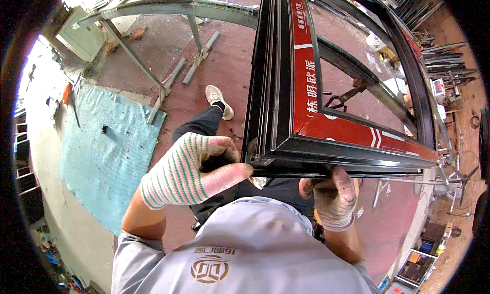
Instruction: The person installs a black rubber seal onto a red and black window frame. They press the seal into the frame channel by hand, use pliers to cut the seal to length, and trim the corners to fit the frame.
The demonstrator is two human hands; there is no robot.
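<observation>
A black metal window frame (275, 115), with red printed film on its faces, stands in front of me with one corner toward my body. My left hand (189, 166), in a white knit glove with green stripes, is at the frame's near left corner. Its fingers are curled, and the thumb tip rests against the corner's lower edge. My right hand (334, 199), in a similar glove, grips the near lower edge from below, thumb up against it. The fingers behind that edge are partly hidden. A thin glossy black edge runs along the frame's underside.
Curved grey metal supports (168, 8) stand beyond on the reddish floor. At left lies a light blue mat (112, 151). A pale cabinet (81, 33) is at the far left. Several dark metal bars (444, 62) are piled at right, near a tray (416, 266) of small items.
</observation>
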